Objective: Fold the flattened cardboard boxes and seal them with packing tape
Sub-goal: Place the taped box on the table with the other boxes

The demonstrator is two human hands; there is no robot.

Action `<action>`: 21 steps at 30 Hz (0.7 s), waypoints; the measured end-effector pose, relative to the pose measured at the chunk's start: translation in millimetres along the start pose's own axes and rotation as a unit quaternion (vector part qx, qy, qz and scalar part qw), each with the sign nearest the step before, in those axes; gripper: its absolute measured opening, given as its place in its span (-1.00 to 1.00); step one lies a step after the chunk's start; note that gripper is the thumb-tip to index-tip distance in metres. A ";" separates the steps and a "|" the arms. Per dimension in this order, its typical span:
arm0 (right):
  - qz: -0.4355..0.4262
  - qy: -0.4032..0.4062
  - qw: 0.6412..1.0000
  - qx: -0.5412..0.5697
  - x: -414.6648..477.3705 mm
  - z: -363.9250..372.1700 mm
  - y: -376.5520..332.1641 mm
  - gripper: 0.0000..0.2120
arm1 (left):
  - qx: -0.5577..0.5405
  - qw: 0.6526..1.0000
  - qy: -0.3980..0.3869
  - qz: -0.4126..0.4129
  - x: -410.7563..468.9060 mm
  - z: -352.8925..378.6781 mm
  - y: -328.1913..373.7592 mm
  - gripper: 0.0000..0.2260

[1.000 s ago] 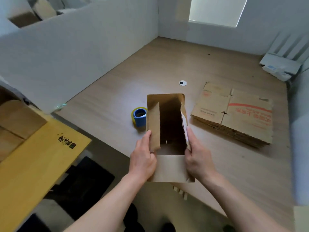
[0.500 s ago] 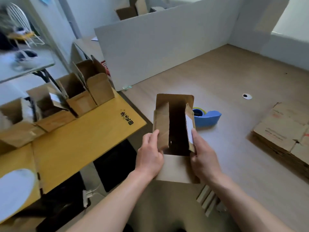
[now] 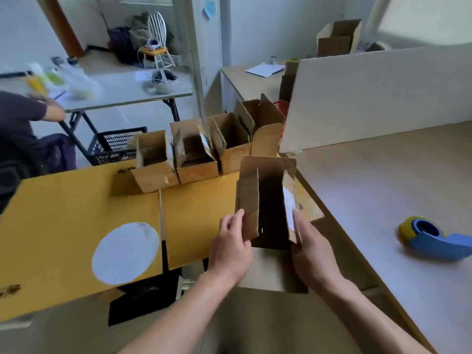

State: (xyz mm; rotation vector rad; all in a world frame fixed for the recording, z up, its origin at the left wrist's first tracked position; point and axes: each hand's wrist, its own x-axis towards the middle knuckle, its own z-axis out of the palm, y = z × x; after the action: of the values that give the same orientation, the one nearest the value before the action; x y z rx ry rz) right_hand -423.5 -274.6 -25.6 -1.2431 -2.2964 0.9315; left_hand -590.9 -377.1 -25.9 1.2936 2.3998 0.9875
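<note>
From the head view, the open cardboard box (image 3: pixel 270 200) is held up in the air between both hands, over the gap where the yellow bench (image 3: pixel 63 221) meets the pale wooden bench (image 3: pixel 383 190). Its mouth faces the camera, so the dark inside shows. The far flap stands up, the two side flaps angle forward, and the near flap hangs down towards the person, partly behind the wrists.

The left hand (image 3: pixel 231 249) pinches the lower edge of the box's left side flap, thumb on the inside face and fingers curled behind it. The right hand (image 3: pixel 313 254) grips the right side in the same way, its thumb lying along the flap that carries a white label. The hands sit at the near end of the box, one on each side, with the opening between them.

Beyond the box, four folded boxes (image 3: pixel 196 169) stand in a row on the yellow bench with their tops open (the farthest one sits against the white partition board (image 3: pixel 370 98)). A white disc (image 3: pixel 125 251) lies on the yellow bench near the left hand.

The blue tape dispenser (image 3: pixel 431 241) lies on the wooden bench, well apart from the right hand. Another person (image 3: pixel 20 129) sits at a grey bench (image 3: pixel 122 90) at the far left.
</note>
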 end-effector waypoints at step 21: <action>-0.227 -0.253 0.940 -0.010 107.2 183.0 -176.3 -0.26 | 0.046 0.937 0.189 -0.290 0.1 -141.3 -162.7 -0.43</action>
State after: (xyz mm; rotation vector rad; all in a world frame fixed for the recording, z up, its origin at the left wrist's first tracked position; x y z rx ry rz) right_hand -695.1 -322.8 -32.2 -0.4531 -2.8098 1.1423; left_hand -766.4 -502.1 -28.8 0.3648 2.8784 1.0076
